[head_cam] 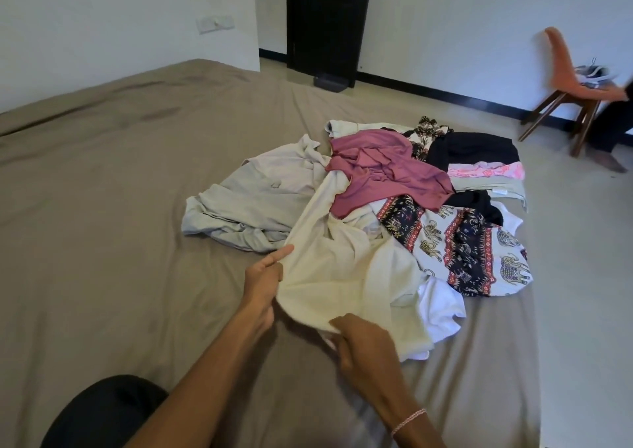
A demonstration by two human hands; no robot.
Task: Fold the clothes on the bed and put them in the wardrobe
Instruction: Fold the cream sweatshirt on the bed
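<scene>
Head view: left hand and right hand each with a pinch on cream garment; white tag unreadable.

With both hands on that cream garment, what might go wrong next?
The left hand and right hand grip the cream garment, but the mauve top lies partly on it; pulling may drag that along. The elephant-print cloth lies near the edge of the bed and might slip to the floor.
</scene>
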